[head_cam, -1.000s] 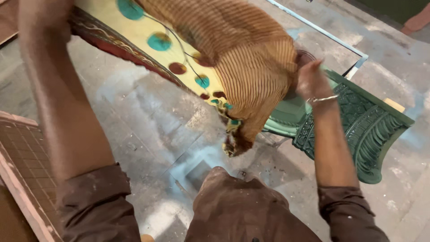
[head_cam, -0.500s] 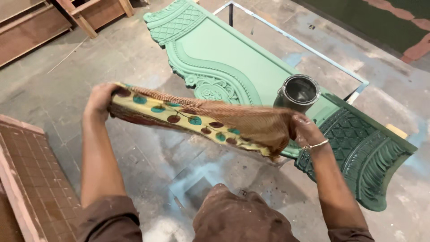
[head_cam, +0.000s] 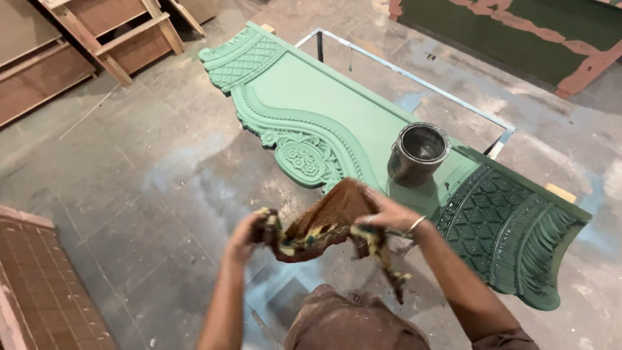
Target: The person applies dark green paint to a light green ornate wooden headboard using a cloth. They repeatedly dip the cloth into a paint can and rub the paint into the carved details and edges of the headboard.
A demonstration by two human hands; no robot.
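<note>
A patterned cloth [head_cam: 327,223], brown with yellow and teal spots, is bunched up between both hands over the floor. My left hand [head_cam: 248,234] grips its left end. My right hand [head_cam: 389,212], with a bangle at the wrist, holds its right side, and a strip of cloth hangs down below it. Just beyond the hands lies a long green carved wooden panel [head_cam: 324,110] resting on a metal frame [head_cam: 414,78]. A dark round paint tin [head_cam: 418,154], open at the top, stands on the panel near my right hand.
The floor [head_cam: 142,188] is stained grey concrete. Wooden frames and boards [head_cam: 97,39] lean at the upper left. A reddish lattice panel [head_cam: 39,285] lies at the lower left. A dark green board [head_cam: 518,32] sits at the upper right.
The cloth was stretched wide and high between the hands; now the hands have come together and lower, crumpling it into a bunch. The view has tilted to show more of the green panel.
</note>
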